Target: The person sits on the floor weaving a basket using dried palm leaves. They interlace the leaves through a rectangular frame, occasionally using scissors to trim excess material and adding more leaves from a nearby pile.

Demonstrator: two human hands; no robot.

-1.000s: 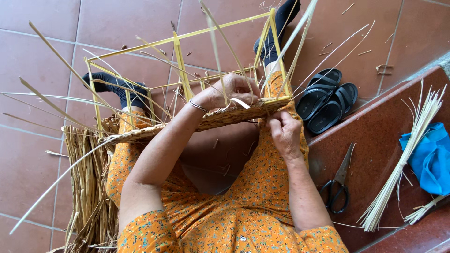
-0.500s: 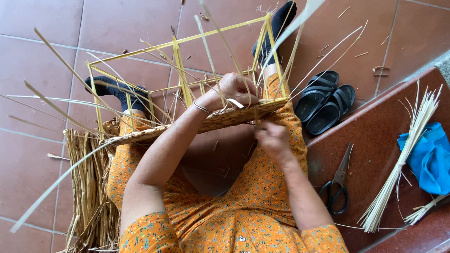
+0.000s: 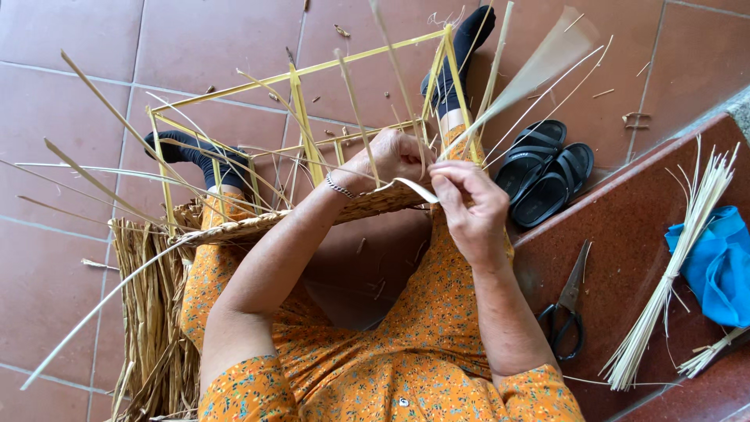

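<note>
Red tiled floor (image 3: 70, 47) spreads under me, with a darker step (image 3: 625, 234) to my right. Nearest, my lap in orange cloth; just beyond it the woven band (image 3: 258, 227) of the basket frame (image 3: 305, 101) lies across my knees. My right hand (image 3: 469, 207) pinches a flat pale strip (image 3: 414, 187) just beside the band's right end; my left hand (image 3: 391, 156) is clenched on the band's far edge among upright stakes. Right of the band lie scissors (image 3: 566, 305), a reed bundle (image 3: 672, 266) and black sandals (image 3: 547, 176).
</note>
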